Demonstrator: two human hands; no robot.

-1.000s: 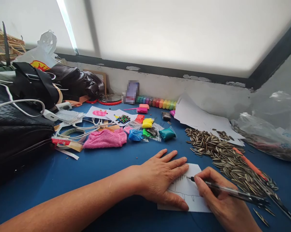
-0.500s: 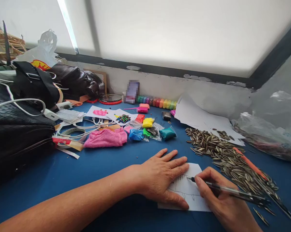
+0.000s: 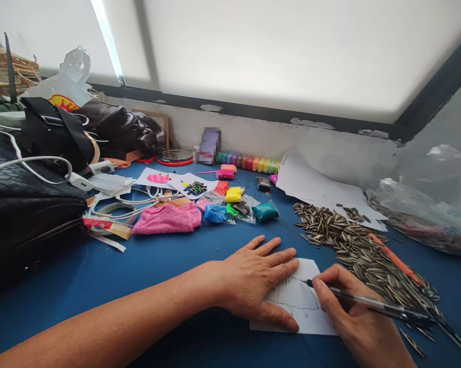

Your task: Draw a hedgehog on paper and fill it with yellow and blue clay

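Note:
My left hand [image 3: 259, 283] lies flat with its fingers spread over the left part of a small white sheet of paper [image 3: 317, 324]. Between thumb and fingers my right hand [image 3: 355, 312] grips a dark pen [image 3: 372, 301], its tip on the paper near the upper line of a drawing. That drawing shows a curved outline with short strokes along the top and small leg-like marks below. My left hand covers part of it. Close to my right hand spreads a pile of striped sunflower seeds [image 3: 353, 245].
An orange-handled tool [image 3: 397, 260] lies across the seeds. White sheets [image 3: 322, 189] are stacked behind them. Bagged coloured clay [image 3: 234, 194] and a pink cloth [image 3: 168, 219] sit mid-table. Black bags [image 3: 27, 199] crowd the left; a clear plastic bag [image 3: 425, 214] lies at right.
My right hand and the pen have shifted slightly right. The upper outline now extends further and curves down the drawing's right side. My left hand stays in place.

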